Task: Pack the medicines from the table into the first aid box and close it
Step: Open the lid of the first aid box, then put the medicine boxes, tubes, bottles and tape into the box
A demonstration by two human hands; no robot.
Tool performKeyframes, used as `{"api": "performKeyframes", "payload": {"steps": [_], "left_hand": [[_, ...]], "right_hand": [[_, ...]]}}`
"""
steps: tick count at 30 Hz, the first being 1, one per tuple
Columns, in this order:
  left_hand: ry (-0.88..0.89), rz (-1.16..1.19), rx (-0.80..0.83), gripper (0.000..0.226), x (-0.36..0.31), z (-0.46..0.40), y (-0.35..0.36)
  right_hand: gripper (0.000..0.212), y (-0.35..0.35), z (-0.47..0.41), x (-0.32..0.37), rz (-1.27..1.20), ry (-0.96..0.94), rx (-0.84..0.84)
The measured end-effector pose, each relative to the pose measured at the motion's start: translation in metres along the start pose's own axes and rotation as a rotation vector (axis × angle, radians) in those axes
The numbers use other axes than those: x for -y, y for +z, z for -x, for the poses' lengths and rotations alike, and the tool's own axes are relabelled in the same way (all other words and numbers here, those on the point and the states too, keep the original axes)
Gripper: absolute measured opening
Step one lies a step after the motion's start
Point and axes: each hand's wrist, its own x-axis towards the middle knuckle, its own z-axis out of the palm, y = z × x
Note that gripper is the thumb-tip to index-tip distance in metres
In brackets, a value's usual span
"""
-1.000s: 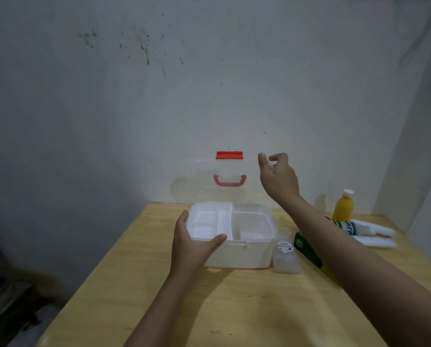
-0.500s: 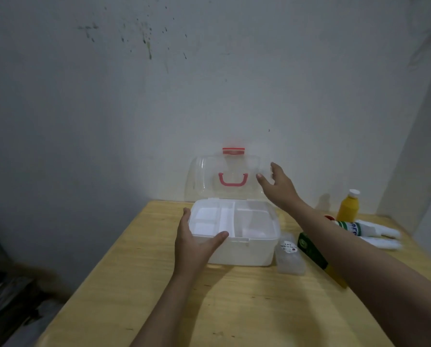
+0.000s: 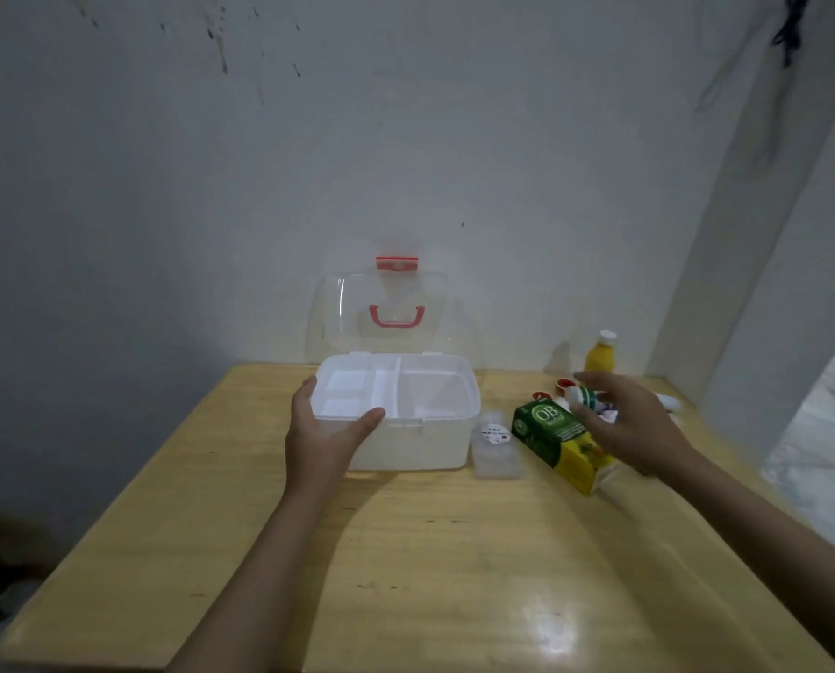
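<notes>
The white first aid box stands open on the wooden table, its clear lid with a red handle upright against the wall. An inner tray with dividers shows inside. My left hand grips the box's front left corner, thumb on the rim. My right hand hovers with spread fingers over the medicines to the right, fingertips at a white bottle with a green band. A green and yellow carton lies under that hand. A small clear case sits beside the box.
A yellow bottle with a white cap stands at the back right near the wall. Red-capped items lie behind the carton. The wall is close behind the box, and a white pillar rises at the right.
My right hand has left the raised lid and swung down to the right over the medicines. The lid stays up. My left hand has kept its hold on the box.
</notes>
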Motion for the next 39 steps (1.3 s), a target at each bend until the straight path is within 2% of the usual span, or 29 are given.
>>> {"api": "performKeyframes", "payload": {"steps": [6,10,18,23,27,30,39], "left_hand": [[-0.001,0.012,-0.002,0.093,-0.002,0.002,0.000],[-0.034,0.048,-0.005,0.091,-0.003,0.001,0.000],[-0.053,0.006,0.017,0.082,0.004,-0.003,-0.002],[-0.047,-0.022,0.086,0.083,0.007,-0.007,-0.010],[-0.056,-0.018,0.109,0.093,0.009,-0.009,-0.013],[-0.052,-0.002,0.104,0.093,0.012,-0.010,-0.013],[-0.002,0.006,0.076,0.086,0.014,-0.008,-0.010]], "right_hand": [[0.052,0.014,0.043,-0.039,0.116,0.130,0.052],[0.041,0.021,0.050,-0.042,0.044,0.118,-0.050],[0.030,-0.016,0.032,-0.008,-0.164,-0.078,-0.311],[0.023,-0.019,-0.004,0.049,-0.359,-0.138,-0.177],[0.024,0.002,-0.032,0.093,-0.210,-0.194,-0.060],[0.030,0.023,-0.046,0.114,-0.063,-0.205,0.059],[0.030,0.082,-0.051,0.130,0.027,-0.054,0.204]]}}
